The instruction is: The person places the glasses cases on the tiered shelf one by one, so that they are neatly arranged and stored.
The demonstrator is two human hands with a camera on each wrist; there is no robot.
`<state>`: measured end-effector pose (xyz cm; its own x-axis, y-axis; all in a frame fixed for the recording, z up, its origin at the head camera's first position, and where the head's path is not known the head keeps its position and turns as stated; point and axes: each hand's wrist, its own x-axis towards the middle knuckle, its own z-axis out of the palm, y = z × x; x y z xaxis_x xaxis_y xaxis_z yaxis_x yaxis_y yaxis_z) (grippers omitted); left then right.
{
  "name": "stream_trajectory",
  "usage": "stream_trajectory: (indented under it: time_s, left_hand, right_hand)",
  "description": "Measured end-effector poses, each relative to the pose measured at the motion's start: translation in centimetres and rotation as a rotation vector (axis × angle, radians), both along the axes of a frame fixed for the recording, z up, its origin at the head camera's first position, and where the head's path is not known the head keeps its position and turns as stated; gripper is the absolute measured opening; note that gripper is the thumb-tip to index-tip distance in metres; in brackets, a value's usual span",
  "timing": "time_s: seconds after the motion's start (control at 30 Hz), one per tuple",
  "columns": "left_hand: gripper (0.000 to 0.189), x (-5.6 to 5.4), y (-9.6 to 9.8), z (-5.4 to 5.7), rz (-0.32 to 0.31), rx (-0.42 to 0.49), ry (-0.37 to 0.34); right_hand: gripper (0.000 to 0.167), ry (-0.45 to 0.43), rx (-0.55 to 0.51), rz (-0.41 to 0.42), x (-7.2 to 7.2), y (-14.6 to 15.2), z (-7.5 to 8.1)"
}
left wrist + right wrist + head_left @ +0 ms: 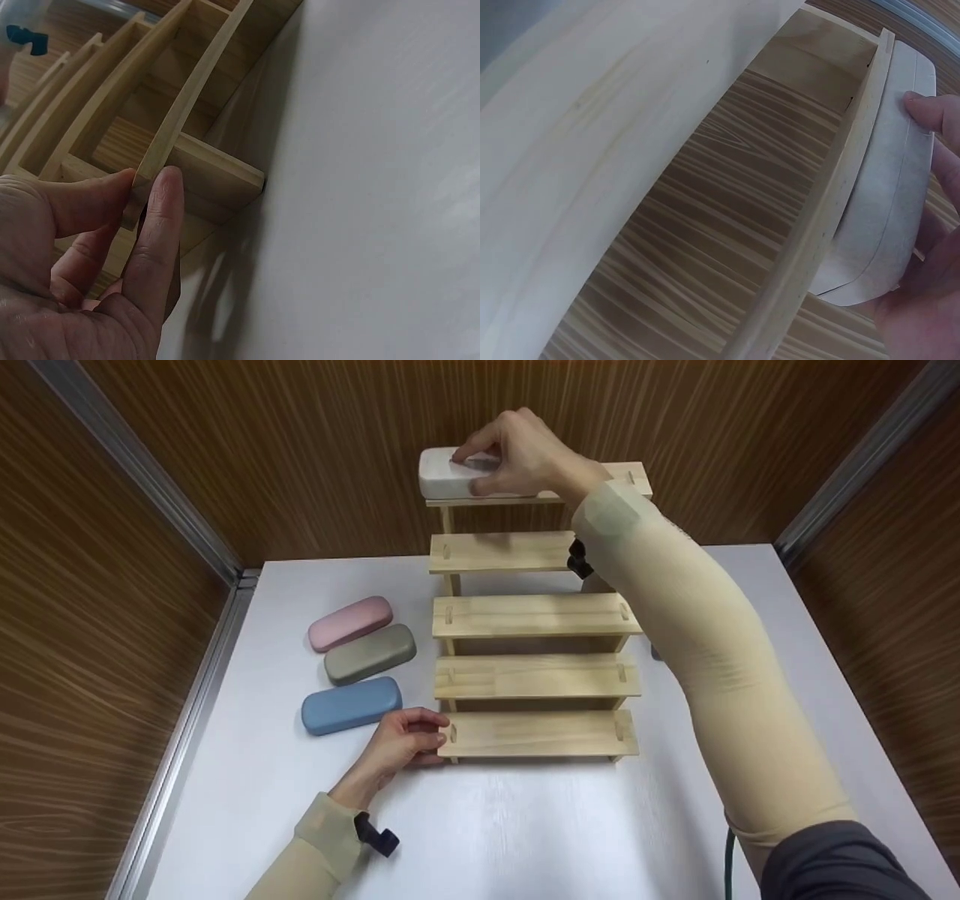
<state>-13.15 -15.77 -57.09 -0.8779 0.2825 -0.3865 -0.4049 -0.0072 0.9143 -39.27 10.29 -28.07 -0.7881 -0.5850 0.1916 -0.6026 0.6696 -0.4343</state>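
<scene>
Fingers (471, 444) of the right hand (529, 454) grasp a white glasses case (441, 474), bent across its narrow width near the right end. The case lies at the left end of the top shelf (634, 478) of a five-tier wooden rack, which stands toward the far edge of the bench (517, 825). The relation on which any adjustment would likely turn is one of alignment: the case's long axis runs along the shelf, roughly parallel to the bench's far edge, and its greater part extends leftward from the fingers. In the head view its left end appears to reach the shelf's left edge or slightly beyond; its underside is hidden, so full contact with the board cannot be confirmed. The right hand is much the nearer to it.

The left hand (399, 744), at the rack's near end, pinches the left edge of the lowest shelf (536, 733), thumb on one face and a finger on the other, as the left wrist view shows.

Between the rack and the bench's left edge lie three further cases: a pink glasses case (350, 624) farthest away, a grey-green glasses case (370, 654) just beside it, and a blue glasses case (351, 706) nearest the left hand.
</scene>
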Motion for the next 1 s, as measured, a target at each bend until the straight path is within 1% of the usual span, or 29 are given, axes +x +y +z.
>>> stream_trajectory:
  time_s: [0.2, 0.33, 0.5, 0.8, 1.0]
  left_hand:
    - [0.028, 0.0, 0.0, 0.0, 0.001, 0.000, -0.004]
    - [0.027, 0.0, 0.1, 0.0, -0.007, -0.004, 0.002]
    - [0.028, 0.0, 0.2, 0.1, -0.013, -0.018, -0.001]
    - [0.027, -0.2, 0.0, 0.1, -0.012, -0.013, -0.005]
    - [0.027, -0.3, -0.2, 0.0, -0.006, -0.008, -0.004]
  right_hand:
    - [0.044, -0.017, 0.036, -0.020, 0.2, -0.1, 0.1]
    - [0.052, -0.030, 0.065, -0.038, 0.3, 0.2, 0.5]
    - [0.061, -0.022, 0.067, -0.033, 0.5, 1.0, 1.0]
    - [0.059, 0.013, 0.036, -0.053, 1.2, 3.1, 2.2]
    - [0.051, 0.059, 0.020, -0.048, 1.6, 4.6, 2.8]
